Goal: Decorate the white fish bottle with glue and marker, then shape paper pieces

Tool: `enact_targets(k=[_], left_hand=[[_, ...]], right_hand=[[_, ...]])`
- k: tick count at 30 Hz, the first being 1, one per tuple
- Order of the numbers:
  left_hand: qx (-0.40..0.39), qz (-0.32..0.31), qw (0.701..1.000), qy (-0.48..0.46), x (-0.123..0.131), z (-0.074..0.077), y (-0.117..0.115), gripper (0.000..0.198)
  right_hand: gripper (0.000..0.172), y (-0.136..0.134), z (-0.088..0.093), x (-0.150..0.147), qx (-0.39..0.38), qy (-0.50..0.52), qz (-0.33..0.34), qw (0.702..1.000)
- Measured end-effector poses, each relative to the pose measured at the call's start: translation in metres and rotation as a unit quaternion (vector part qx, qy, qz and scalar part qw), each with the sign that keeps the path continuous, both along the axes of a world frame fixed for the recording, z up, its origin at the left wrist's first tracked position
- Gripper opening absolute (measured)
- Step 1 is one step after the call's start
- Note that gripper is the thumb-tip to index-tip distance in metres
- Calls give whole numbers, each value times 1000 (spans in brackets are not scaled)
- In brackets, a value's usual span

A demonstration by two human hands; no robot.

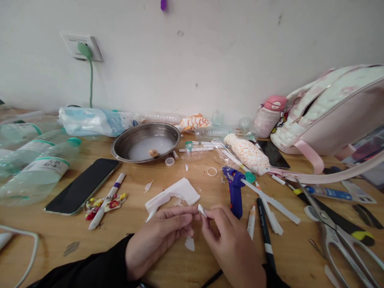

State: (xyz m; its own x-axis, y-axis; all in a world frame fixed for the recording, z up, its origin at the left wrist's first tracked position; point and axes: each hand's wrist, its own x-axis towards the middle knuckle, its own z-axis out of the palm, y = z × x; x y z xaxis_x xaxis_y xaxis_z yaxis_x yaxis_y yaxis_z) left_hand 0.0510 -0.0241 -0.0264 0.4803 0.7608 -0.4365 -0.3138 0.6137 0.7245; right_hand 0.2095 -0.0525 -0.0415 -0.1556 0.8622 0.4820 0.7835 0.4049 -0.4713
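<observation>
A small folded piece of white tissue paper [201,209] is pinched between the thumb and forefinger of my right hand [235,242]. My left hand [160,238] meets it from the other side, its forefinger tip at the piece and its thumb and fingers pressed together; part of its grip is hidden. Just beyond the fingers lies a larger torn sheet of white tissue paper [183,190]. A small scrap of paper [190,243] rests on the table below the hands. To the right of my fingers is a blue glue gun [235,192] with a white glue stick.
A metal bowl of cloudy liquid [144,140] stands beyond the paper. A black phone [84,184] and plastic bottles [45,172] are left. Right are a paper-covered fish shape [247,154], a black marker [265,232], scissors [333,228] and a backpack [339,108].
</observation>
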Motion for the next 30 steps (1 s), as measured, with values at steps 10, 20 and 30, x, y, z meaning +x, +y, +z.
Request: enact_targets(k=[10, 20, 30], left_hand=[[-36, 51, 998, -16, 7, -5, -3, 14], [96, 24, 988, 122, 3, -4, 2, 19], [275, -37, 925, 261, -4, 6, 13, 20]], right_hand=[[13, -6, 8, -7, -23, 31, 43, 998], [19, 3, 8, -9, -342, 300, 0, 891], [13, 6, 4, -8, -339, 259, -19, 904]])
